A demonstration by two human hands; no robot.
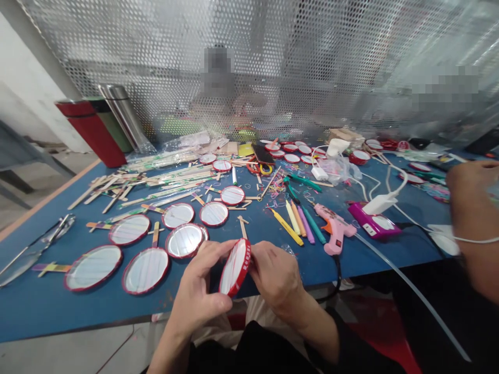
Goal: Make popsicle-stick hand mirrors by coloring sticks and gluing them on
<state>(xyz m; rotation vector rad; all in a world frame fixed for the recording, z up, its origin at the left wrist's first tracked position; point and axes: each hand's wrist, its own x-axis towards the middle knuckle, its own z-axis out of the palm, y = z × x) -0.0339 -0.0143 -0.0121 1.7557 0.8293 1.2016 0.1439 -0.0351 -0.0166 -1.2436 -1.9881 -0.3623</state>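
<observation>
Just above the table's front edge, my left hand [199, 291] pinches a red jar lid [236, 267] between thumb and fingers. The lid is tilted on its edge, its whitish face turned left and white lettering on its red rim. A wooden craft stick [243, 227] shows just above it; whether they are joined I cannot tell. My right hand [277, 278] is closed against the lid's right side, its fingertips hidden behind the rim. On the left lie several similar lids with stick handles, among them a large one [93, 267] and one close to my left hand [186, 240].
A pink glue gun [336, 228], markers [286, 226] and a purple power strip [373, 221] lie right, with white cables. Loose craft sticks [113, 189] and bottles [95, 132] stand back left. A perforated metal screen [156, 67] rises behind. Another person's arm [473, 223] rests at right.
</observation>
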